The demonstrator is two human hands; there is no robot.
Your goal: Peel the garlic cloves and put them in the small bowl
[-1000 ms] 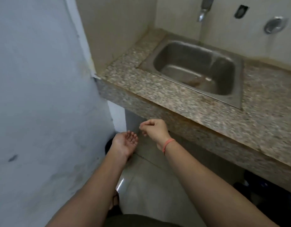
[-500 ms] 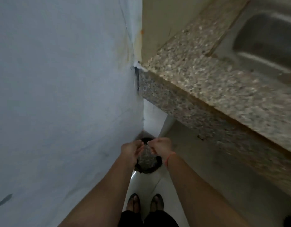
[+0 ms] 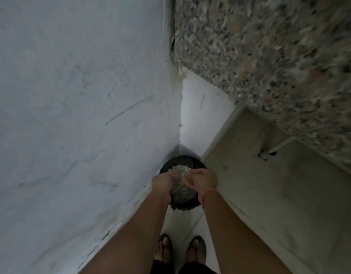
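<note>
Left hand (image 3: 162,181), right hand (image 3: 206,181) side-by-side over bin (image 3: 178,160) (blurred).

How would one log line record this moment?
left hand, right hand: close together over bin | bin: black, on floor, pale scraps inside

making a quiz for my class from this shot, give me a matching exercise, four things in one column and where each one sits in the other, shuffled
Things
1. black bin
2. speckled countertop
3. red thread band
4. sandals

Places
a. upper right of the view
b. on the floor, in the corner
c. bottom edge of the view, side by side
d. round the wrist of the right hand

Pairs: 1-b, 2-a, 3-d, 4-c
</note>
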